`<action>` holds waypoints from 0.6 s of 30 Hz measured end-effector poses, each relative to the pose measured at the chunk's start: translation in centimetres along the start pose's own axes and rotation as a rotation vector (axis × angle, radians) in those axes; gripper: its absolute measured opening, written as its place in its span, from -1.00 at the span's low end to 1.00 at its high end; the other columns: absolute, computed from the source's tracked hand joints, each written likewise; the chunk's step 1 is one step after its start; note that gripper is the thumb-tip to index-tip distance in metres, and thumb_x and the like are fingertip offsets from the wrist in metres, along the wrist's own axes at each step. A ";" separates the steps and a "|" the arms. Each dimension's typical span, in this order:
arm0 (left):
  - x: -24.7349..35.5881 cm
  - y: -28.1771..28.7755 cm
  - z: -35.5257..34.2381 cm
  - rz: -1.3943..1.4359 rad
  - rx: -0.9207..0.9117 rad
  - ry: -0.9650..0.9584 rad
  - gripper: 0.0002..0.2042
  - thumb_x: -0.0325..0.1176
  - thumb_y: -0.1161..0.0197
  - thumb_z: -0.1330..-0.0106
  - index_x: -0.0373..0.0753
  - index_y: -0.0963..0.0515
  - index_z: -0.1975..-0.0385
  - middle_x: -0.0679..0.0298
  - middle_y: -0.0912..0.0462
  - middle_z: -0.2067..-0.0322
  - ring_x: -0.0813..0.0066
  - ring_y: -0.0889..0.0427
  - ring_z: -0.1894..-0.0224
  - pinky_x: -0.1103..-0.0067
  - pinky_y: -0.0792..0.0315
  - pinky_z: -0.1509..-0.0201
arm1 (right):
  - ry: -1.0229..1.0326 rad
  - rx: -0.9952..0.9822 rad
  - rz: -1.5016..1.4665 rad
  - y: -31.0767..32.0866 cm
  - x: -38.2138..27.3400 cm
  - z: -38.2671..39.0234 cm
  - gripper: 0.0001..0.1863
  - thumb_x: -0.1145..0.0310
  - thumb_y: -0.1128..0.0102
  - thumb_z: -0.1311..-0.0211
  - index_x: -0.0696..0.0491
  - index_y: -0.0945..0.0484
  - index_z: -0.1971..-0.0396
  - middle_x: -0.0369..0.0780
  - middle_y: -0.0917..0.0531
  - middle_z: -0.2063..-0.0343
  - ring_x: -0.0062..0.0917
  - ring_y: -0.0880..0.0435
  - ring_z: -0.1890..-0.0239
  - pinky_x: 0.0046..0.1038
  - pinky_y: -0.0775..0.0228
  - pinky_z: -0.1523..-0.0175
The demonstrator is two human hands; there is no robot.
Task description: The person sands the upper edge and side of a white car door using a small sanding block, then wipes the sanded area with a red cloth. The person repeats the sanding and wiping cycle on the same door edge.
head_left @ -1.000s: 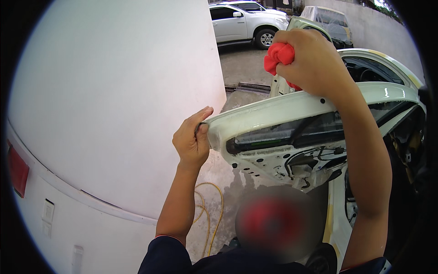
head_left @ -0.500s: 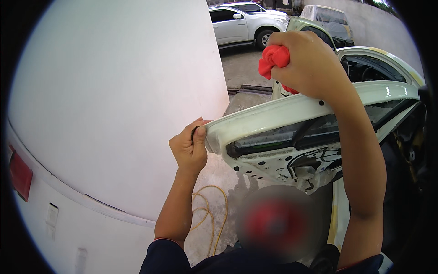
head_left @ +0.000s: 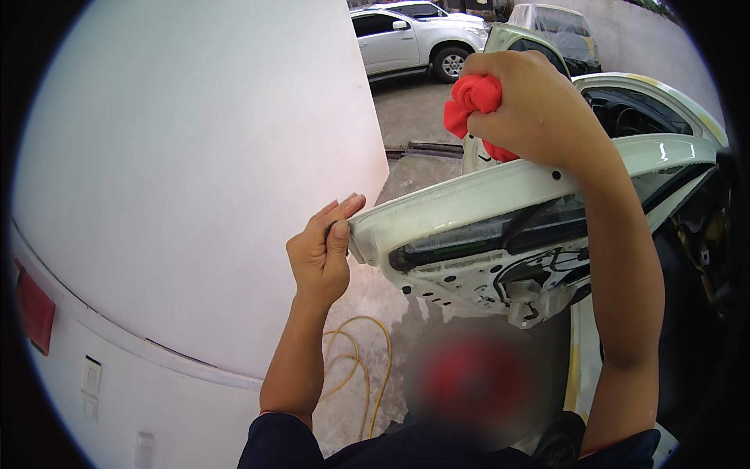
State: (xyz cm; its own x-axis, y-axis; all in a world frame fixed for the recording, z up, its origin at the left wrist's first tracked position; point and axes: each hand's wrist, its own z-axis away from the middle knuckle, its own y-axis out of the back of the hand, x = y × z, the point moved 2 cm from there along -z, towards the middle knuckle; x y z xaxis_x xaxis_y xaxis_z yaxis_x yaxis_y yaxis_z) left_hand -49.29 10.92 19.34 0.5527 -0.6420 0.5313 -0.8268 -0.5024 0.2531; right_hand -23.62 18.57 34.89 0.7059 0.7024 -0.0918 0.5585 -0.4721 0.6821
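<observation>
A pale cream car door (head_left: 484,207) stands open in front of me, its inner frame and mechanism exposed on the underside. My left hand (head_left: 322,250) grips the door's outer end edge, fingers wrapped over it. My right hand (head_left: 522,105) is closed around a crumpled red cloth (head_left: 472,102) and presses it on the top edge of the door, near the window frame. The rest of the cream car (head_left: 664,102) lies to the right.
A large white vehicle panel (head_left: 187,180) with a red lamp (head_left: 35,309) fills the left. A yellow hose (head_left: 363,367) lies coiled on the concrete ground. A white pickup (head_left: 414,39) and another parked car (head_left: 558,31) stand behind.
My right hand has slid the red cloth leftward along the door's top edge. My left hand has shifted its fingers on the door's end.
</observation>
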 end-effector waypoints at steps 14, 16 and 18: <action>-0.2 -0.1 0.4 -0.033 0.025 -0.044 -0.73 -0.26 -0.11 -0.58 -0.22 -0.67 -0.05 0.19 -0.78 0.01 0.10 -0.60 -0.30 0.13 -0.24 -0.48 | -0.005 0.000 -0.001 0.2 0.0 0.1 -0.57 0.26 -0.38 0.16 0.06 -0.75 0.19 -0.07 -0.77 0.34 -0.13 -0.76 0.26 -0.19 -0.62 0.09; -0.4 -0.2 0.4 -0.027 0.020 -0.055 -0.73 -0.26 -0.11 -0.58 -0.20 -0.67 -0.05 0.19 -0.78 -0.01 0.10 -0.59 -0.31 0.12 -0.23 -0.49 | -0.027 -0.025 -0.022 0.0 0.2 0.2 -0.59 0.30 -0.38 0.15 0.09 -0.72 0.20 -0.04 -0.75 0.35 -0.12 -0.74 0.27 -0.20 -0.60 0.08; -0.6 -0.4 0.4 -0.092 0.005 -0.089 -0.74 -0.27 -0.11 -0.57 -0.19 -0.67 -0.06 0.20 -0.77 -0.02 0.11 -0.58 -0.31 0.12 -0.22 -0.50 | 0.029 -0.004 -0.085 0.1 0.2 0.2 -0.62 0.36 -0.38 0.14 0.14 -0.68 0.22 0.00 -0.72 0.36 -0.10 -0.71 0.28 -0.25 -0.57 0.06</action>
State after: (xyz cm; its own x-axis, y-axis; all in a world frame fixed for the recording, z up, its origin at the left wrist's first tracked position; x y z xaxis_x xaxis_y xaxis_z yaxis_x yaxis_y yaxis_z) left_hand -49.28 11.29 18.65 0.6335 -0.6419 0.4320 -0.7718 -0.5640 0.2937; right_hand -23.35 18.56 34.76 0.6429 0.7551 -0.1286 0.6143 -0.4080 0.6754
